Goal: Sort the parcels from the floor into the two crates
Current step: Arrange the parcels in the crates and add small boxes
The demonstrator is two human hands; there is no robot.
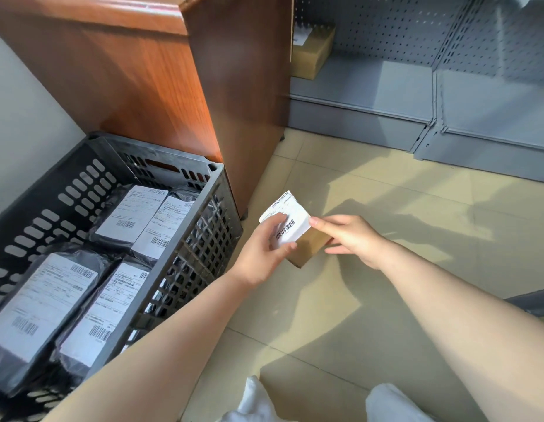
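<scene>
Head view: looking down at a tiled floor (371,190) with both bare forearms reaching forward.
Parcel in hand: a small brown cardboard box (308,248) with a white barcode label (287,220) folded over its top, held above the floor just right of the crate.
Left hand (261,254): fingers and thumb curled round the left side of the box, thumb lying on the label.
Right hand (353,239): thumb tip against the label's right edge, fingers curled under and behind the box, gripping it from the right.
Crate: a dark grey slotted plastic crate (185,236) on the floor at left, its far end touching a wooden cabinet.
Crate contents: four black plastic mailer bags (112,239), each with a white shipping label facing up, lying flat side by side.
Cabinet: a reddish-brown wooden cabinet (161,71) behind the crate.
Shelving: grey metal shelving (416,86) with a perforated back panel at upper right; a tan cardboard box (313,53) sits on its lowest shelf beside the cabinet.
Bottom edge: white fabric (255,403), too cropped to tell what it is.
Right edge: a dark grey object (535,303), mostly out of view.
</scene>
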